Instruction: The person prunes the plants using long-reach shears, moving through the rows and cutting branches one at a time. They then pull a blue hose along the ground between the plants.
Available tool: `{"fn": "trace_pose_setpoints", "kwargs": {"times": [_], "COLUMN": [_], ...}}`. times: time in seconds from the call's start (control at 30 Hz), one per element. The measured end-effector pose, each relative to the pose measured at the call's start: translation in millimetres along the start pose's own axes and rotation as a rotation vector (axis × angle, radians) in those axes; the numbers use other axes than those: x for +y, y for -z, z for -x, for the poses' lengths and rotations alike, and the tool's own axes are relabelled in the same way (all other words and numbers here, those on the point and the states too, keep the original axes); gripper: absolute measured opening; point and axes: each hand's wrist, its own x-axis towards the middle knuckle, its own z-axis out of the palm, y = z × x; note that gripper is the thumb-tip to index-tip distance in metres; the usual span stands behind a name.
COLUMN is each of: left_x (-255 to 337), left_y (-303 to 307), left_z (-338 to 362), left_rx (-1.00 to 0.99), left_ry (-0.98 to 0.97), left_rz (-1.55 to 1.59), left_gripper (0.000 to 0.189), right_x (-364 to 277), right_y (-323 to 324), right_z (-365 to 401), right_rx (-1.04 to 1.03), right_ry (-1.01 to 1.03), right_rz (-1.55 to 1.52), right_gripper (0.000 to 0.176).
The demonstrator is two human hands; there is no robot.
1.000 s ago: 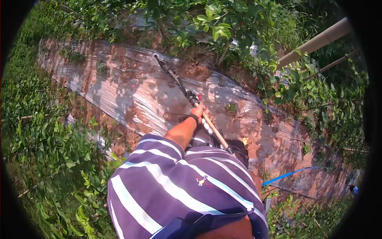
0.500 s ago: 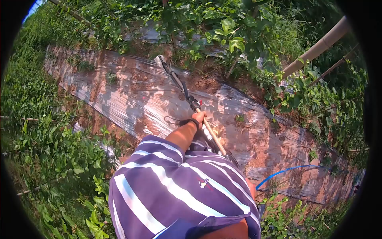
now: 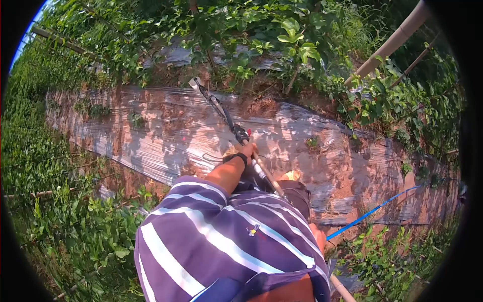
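My left hand (image 3: 247, 150), with a dark band at the wrist, is wrapped round a long pole tool (image 3: 270, 177). Just beyond that hand the tool carries a black fitting (image 3: 240, 133) with a small red part. Its black shaft reaches over the plastic-covered bed to a pale flat tip (image 3: 194, 82). My right hand (image 3: 317, 236) shows only partly at the right edge of my striped shirt, its fingers seemingly closed; what they hold is hidden. A blue hose (image 3: 370, 214) runs up and right from beside it.
Shiny plastic film (image 3: 151, 146) and reddish soil cover the sloping bed. Leafy plants (image 3: 70, 226) grow at left, above and at lower right. A thick bamboo pole (image 3: 387, 45) leans at upper right. A thinner pole section (image 3: 343, 289) shows below my right side.
The view has turned slightly, and the tool's tip sits a little lower and further left. The blue hose is straighter. More of my right hand shows. My left hand keeps its grip.
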Motion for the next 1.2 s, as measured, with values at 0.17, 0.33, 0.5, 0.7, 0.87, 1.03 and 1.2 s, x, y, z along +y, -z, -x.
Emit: {"fn": "trace_pose_setpoints", "kwargs": {"times": [0.17, 0.33, 0.5, 0.7, 0.87, 1.03, 1.2], "left_x": [30.6, 76.7, 36.3, 105.3, 99.2, 119.1, 154.3], "left_y": [77.2, 136.7, 175.0, 187.3, 214.4, 201.8, 200.3], "left_z": [-48.6, -36.8, -136.8, -81.3, -142.0, -117.7, -76.6], "left_rx": [-0.032, -0.121, -0.133, -0.349, -0.309, -0.462, -0.522], "left_ry": [0.004, 0.091, 0.058, 0.295, 0.387, 0.417, 0.191], "left_rz": [-0.262, -0.040, -0.123, -0.182, -0.229, -0.672, -1.014], "left_gripper": [0.020, 0.033, 0.038, 0.019, 0.013, 0.029, 0.029], "right_x": [-100.6, -196.8, -239.8, -271.7, -271.4, -267.1, -255.3], "right_y": [-62.8, -111.2, -121.6, -114.0, -139.0, -128.0, -135.0], "right_z": [11.3, 27.4, 26.1, 5.4, 13.2, -1.3, -9.2], "right_rx": [-0.009, -0.038, -0.036, -0.094, 0.038, -0.087, -0.115], "right_ry": [-0.140, -0.227, -0.266, -0.261, -0.285, -0.349, -0.398], "right_rz": [-0.033, -0.104, -0.120, -0.080, -0.089, -0.086, -0.103], "right_gripper": [0.023, 0.024, 0.026, 0.029, 0.029, 0.048, 0.049]}}
